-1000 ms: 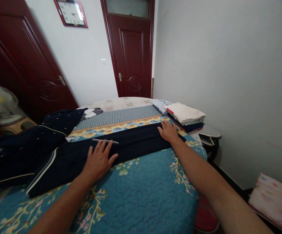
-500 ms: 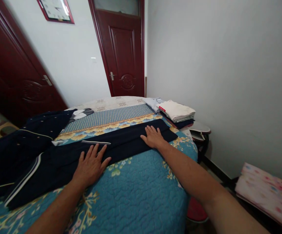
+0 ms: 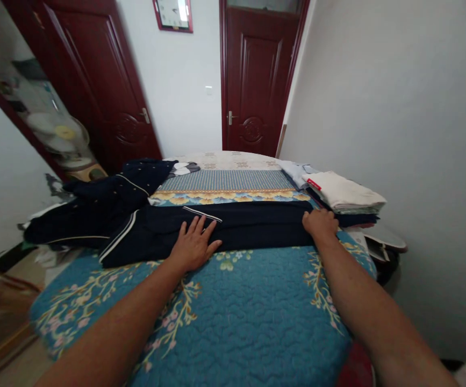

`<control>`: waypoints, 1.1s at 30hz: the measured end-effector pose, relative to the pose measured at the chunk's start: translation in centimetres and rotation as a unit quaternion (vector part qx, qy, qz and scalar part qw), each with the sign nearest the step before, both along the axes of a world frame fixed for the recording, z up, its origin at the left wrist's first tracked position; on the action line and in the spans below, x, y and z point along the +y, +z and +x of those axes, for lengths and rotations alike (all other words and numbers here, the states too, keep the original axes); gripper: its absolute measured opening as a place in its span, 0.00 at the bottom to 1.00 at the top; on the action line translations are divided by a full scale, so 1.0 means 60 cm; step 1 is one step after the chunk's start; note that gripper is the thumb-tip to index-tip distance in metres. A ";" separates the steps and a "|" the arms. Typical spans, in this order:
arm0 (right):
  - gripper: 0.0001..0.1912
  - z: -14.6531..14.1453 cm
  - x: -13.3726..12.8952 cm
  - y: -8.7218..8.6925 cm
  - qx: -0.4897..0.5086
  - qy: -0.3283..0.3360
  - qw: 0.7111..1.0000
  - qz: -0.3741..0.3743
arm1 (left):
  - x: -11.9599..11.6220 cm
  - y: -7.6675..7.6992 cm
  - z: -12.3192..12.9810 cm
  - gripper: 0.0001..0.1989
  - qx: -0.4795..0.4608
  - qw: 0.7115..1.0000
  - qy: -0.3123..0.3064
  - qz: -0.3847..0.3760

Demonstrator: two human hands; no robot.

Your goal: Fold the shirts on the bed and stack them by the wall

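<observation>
One dark navy garment lies stretched lengthwise across the quilted cover in front of you, its white-striped edge towards your left. Your left hand rests on it beside the short white trim, probably to stop the cloth sliding; that grip is released, palm down, fingers spread. Your right hand sits at the garment's other end, knuckles up, fingers curled inward (whether they pinch the cloth, I cannot tell). Both forearms reach forward, wide apart, perhaps so the length between lies straight. The dotted dark clothing is heaped behind the garment's left end, while the folded stack sits just beyond your right hand, likely there to leave you room. Farther back stands a dark red door.
</observation>
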State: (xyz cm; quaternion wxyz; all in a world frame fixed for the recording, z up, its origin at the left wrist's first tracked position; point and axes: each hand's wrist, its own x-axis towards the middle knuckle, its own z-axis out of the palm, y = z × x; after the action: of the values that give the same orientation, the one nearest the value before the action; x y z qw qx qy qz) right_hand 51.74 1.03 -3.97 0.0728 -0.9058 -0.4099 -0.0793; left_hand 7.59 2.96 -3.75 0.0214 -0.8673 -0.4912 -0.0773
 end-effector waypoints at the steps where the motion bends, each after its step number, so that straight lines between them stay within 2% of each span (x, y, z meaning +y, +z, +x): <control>1: 0.30 0.003 -0.001 0.002 -0.001 -0.006 1.000 -0.001 | 0.000 0.000 0.001 0.39 -0.008 1.000 -0.001 -0.001; 4: 0.30 0.012 -0.009 0.014 0.039 -0.032 0.999 -0.015 | 0.002 0.001 -0.003 0.37 -0.048 0.999 -0.009 -0.008; 7: 0.31 0.018 -0.014 0.025 0.080 -0.055 0.995 -0.023 | 0.015 0.006 -0.024 0.31 -0.153 0.988 -0.031 -0.013; 10: 0.32 0.019 -0.014 0.031 0.097 -0.073 0.992 -0.023 | 0.038 0.012 -0.063 0.28 -0.287 0.956 -0.044 0.037; 12: 0.32 0.018 -0.012 0.032 0.100 -0.074 0.992 -0.027 | 0.053 0.014 -0.086 0.25 -0.313 0.946 -0.030 0.078; 15: 0.32 0.017 -0.009 0.033 0.093 -0.075 0.993 -0.022 | 0.064 0.013 -0.100 0.23 -0.279 0.954 -0.017 0.104; 17: 0.33 0.019 -0.009 0.035 0.093 -0.076 0.993 -0.015 | 0.061 0.011 -0.093 0.24 -0.243 0.964 -0.038 0.104; 20: 0.33 0.025 -0.010 0.038 0.100 -0.069 0.992 -0.023 | 0.052 0.004 -0.073 0.27 -0.154 0.984 -0.068 0.067; 23: 0.31 0.029 -0.014 0.040 0.102 -0.064 0.992 -0.031 | 0.048 -0.006 -0.061 0.29 -0.083 0.995 -0.053 0.031; 27: 0.30 0.029 -0.016 0.041 0.106 -0.047 0.993 -0.022 | 0.053 -0.014 -0.063 0.30 -0.074 0.995 -0.049 0.037; 33: 0.31 0.032 -0.015 0.038 0.104 -0.041 0.994 -0.015 | 0.055 -0.010 -0.065 0.29 -0.065 0.995 -0.060 0.054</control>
State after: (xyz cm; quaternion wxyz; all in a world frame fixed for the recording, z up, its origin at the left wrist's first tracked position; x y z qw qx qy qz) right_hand 53.67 0.12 -1.70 0.0986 -0.9263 -0.3632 0.0187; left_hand 3.67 6.24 -4.38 0.0319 -0.8858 -0.4340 -0.1611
